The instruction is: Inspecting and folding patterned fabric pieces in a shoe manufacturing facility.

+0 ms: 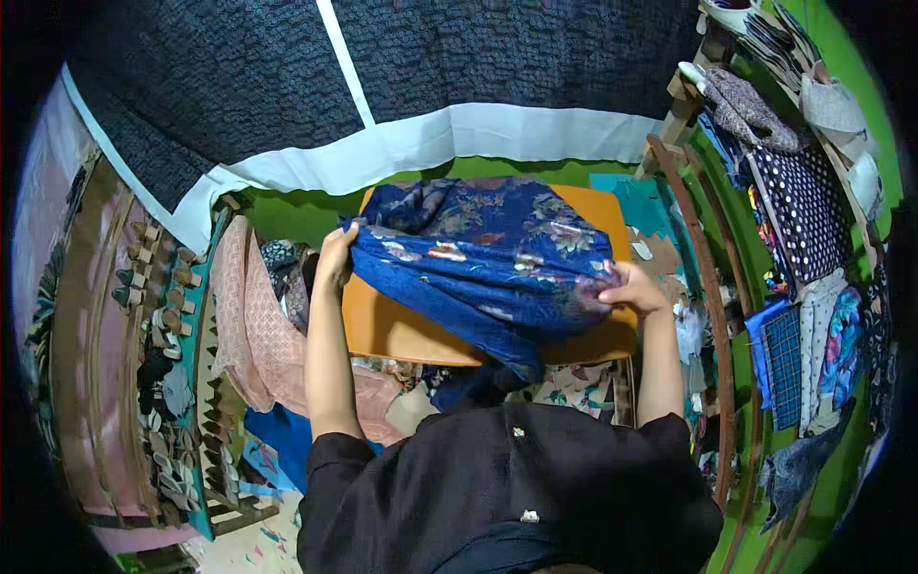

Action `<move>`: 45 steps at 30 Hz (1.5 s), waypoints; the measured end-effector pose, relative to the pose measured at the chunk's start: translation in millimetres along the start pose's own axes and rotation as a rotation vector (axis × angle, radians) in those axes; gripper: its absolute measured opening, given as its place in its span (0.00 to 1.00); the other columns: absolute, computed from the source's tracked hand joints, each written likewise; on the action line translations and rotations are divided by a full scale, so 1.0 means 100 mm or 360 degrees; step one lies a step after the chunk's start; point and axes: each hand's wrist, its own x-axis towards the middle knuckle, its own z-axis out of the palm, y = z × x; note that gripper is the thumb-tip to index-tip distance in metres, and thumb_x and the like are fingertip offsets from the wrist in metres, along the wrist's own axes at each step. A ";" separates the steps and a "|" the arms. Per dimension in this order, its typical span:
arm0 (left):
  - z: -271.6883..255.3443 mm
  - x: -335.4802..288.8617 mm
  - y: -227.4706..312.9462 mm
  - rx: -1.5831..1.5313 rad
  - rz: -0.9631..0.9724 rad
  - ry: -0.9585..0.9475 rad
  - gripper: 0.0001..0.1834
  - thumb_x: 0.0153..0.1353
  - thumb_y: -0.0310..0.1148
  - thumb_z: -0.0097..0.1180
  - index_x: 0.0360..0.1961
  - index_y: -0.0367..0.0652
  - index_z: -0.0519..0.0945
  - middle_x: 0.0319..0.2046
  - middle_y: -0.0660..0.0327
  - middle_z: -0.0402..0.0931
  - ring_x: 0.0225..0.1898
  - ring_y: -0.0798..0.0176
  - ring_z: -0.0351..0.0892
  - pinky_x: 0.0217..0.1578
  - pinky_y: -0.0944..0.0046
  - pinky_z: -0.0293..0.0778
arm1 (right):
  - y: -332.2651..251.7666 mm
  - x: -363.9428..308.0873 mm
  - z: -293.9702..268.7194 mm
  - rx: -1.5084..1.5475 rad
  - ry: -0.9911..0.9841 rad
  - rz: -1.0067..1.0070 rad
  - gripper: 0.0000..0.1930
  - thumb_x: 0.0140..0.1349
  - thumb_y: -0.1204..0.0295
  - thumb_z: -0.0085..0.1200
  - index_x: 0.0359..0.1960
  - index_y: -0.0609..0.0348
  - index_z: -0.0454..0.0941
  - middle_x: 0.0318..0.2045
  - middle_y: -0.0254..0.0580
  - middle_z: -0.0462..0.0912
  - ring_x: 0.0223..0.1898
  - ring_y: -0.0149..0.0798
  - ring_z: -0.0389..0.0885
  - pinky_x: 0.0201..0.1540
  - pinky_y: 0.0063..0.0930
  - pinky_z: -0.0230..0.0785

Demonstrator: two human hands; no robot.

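A blue floral cloth (497, 258) is stretched between my two hands, above an orange tabletop (402, 325). My left hand (335, 253) grips its upper left edge. On the other side, my right hand (633, 290) pinches the cloth's right edge, with the thumb on top. Part of the fabric lies bunched on the far side of the table, and a darker fold hangs over the near edge towards me. Whether it is a garment or a loose piece, I cannot tell.
Pink cloth (253, 325) drapes at the table's left. Shoe racks (158, 383) stand farther left. On the right, a wooden rail (698, 287) stands before hanging clothes, among them a polka-dot cloth (801, 210). A dark patterned curtain (516, 57) hangs behind the table.
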 end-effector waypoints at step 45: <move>0.18 -0.45 -1.57 0.0413 0.0137 0.0473 0.14 0.60 0.33 0.47 0.38 0.31 0.74 0.33 0.61 0.75 0.33 0.71 0.72 0.36 0.71 0.68 | 1.01 1.81 1.82 -0.1415 0.0468 -0.0846 0.08 0.50 0.74 0.53 0.32 0.56 0.80 0.19 0.45 0.71 0.23 0.44 0.73 0.28 0.32 0.64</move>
